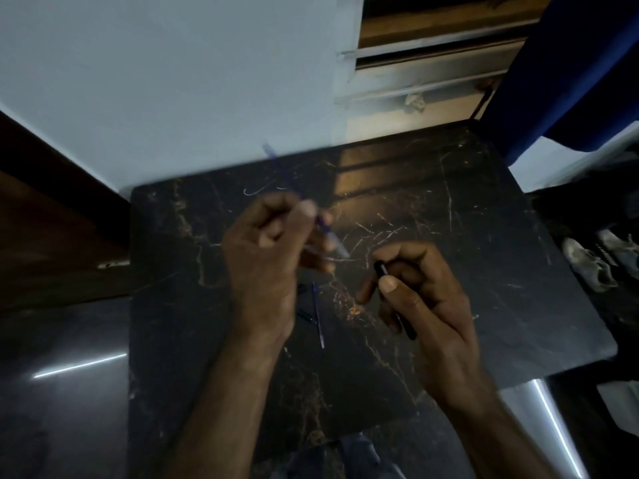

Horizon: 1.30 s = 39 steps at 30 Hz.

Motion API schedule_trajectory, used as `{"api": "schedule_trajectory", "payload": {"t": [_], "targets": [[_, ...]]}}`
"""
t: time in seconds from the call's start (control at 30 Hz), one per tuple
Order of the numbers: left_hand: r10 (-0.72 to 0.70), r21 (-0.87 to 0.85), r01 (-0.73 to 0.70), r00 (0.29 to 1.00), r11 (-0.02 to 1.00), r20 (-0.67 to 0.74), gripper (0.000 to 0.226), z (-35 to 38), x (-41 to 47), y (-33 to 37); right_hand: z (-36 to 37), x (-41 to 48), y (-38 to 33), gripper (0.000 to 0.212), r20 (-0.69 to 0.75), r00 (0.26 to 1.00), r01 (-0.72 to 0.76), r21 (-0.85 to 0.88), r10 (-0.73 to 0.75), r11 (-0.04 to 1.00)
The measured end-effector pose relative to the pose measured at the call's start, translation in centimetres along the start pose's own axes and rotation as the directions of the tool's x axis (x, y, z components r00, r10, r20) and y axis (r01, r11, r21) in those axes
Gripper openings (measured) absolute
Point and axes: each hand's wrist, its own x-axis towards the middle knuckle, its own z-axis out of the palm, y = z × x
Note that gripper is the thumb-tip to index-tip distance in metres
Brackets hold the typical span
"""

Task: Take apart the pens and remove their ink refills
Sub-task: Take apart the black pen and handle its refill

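Pens: one is in pieces between the two hands, and further parts lie on the black marble slab [449, 236] below them.
Left hand [266, 250]: closed in a loose fist above the slab, thumb and fingers pinching a thin blue ink refill [276, 167].
Refill in hand: blurred; it slants up and away to the left from the fingers, its far end reaching past the slab's back edge in front of the pale wall [173, 81], while its pale lower end pokes out below the fingers towards the right.
Right hand [418, 299]: curled round a black pen barrel [383, 269], thumb pressed against its upper end.
Barrel: its top shows just above the thumb, and a dark lower end sticks out beneath the palm.
Gap between hands: they are near each other but apart; refill and barrel do not touch.
On the slab: a second blue refill [318, 319] lies loose below the left hand, running roughly towards the viewer, with small dark pen pieces [306, 314] just beside it on the left, too dim to identify.
Surroundings: a blue curtain [570, 63] hangs at upper right.
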Motion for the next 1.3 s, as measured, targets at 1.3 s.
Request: {"api": "schedule_trajectory", "payload": {"t": [1.3], "targets": [[0.251,0.336,-0.364,0.908,0.869,0.335,0.015,3.1,-0.4,6.1,1.5,1.2,-4.0,0.015,-0.089,0.977,0.193,-0.002,-0.192,0.981]]}}
